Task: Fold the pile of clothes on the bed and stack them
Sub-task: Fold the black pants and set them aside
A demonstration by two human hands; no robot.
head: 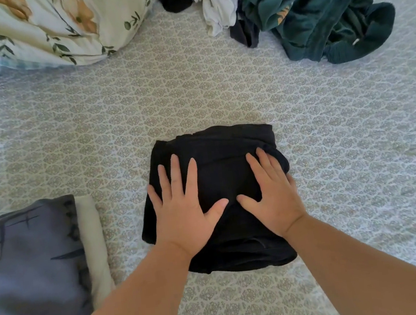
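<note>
Two flat hands pressing folded black garment [217, 156].

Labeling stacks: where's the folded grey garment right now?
Head view, lower left: the folded grey garment lies on the bed, left of the black garment.

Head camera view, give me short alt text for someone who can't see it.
Left hand and right hand press flat on a folded black garment on a patterned bedspread. Folded clothes lie to the left, an unfolded pile beyond.
</note>
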